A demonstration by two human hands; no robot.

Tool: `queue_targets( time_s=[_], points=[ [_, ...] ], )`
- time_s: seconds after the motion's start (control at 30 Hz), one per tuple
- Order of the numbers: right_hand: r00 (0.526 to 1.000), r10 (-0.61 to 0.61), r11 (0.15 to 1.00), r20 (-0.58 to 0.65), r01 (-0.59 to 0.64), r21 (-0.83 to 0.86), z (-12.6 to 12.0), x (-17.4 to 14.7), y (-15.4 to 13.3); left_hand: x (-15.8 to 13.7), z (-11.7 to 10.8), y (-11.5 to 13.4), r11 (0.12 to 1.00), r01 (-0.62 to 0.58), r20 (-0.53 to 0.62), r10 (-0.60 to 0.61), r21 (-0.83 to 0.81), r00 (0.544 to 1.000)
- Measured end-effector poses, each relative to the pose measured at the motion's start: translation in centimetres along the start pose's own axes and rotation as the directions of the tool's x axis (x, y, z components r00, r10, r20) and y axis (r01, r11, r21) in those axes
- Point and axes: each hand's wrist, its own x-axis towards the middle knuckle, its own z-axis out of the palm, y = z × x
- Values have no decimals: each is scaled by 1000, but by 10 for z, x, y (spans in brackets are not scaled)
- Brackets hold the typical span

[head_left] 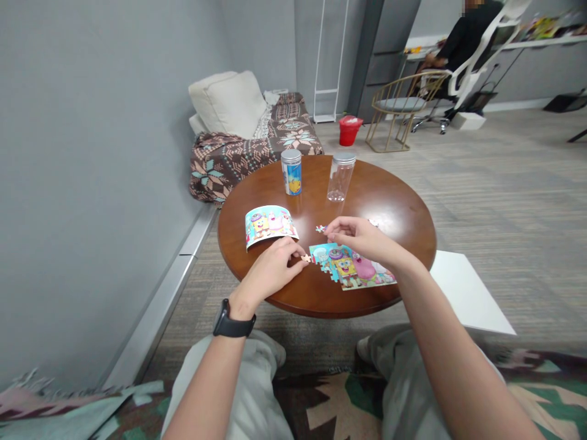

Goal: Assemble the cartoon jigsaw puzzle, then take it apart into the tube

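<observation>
On the round table lies a partly joined cartoon jigsaw puzzle [345, 266], its left side ragged. My left hand [276, 263] is at its left edge, thumb and forefinger closed on a small pale puzzle piece [306, 258]. Over the puzzle's upper edge reaches my right hand [355, 237], fingers curled together, their tips at a small colourful puzzle piece [320, 228]. The fingertips partly hide that piece. A curved picture card [269, 223] with the same cartoon characters stands left of the puzzle, behind my left hand.
A printed canister [292, 174] and a clear jar [340, 178], both silver-lidded, stand at the back of the brown table [389, 195]. Beyond are a draped sofa [229, 159], a red bin [350, 130], a gold-framed chair [403, 104] and a seated person [468, 36]. A white board [470, 290] is at right.
</observation>
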Motion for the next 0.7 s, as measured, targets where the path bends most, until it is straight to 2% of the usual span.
queue_targets(
  time_s=[0.1,0.2,0.37,0.47,0.7],
  points=[
    [1000,-13,1000,-10,13,13,-4,1,3,0,1,2,999,37,-30,-37,-11,999],
    [1000,-17,1000,-14,18,19,-6,3,8,0,-1,2,998,31,-10,-32,-58,999],
    [998,-48,998,-32,47,-32,-6,4,13,0,-5,5,977,-123,94,141,-173,985],
    [996,-76,996,-51,74,-43,-5,4,14,-1,-5,7,968,-172,155,201,-182,967],
    [988,-102,995,-119,101,-8,-1,4,23,-1,-3,6,983,-144,112,157,-116,981]
  ],
)
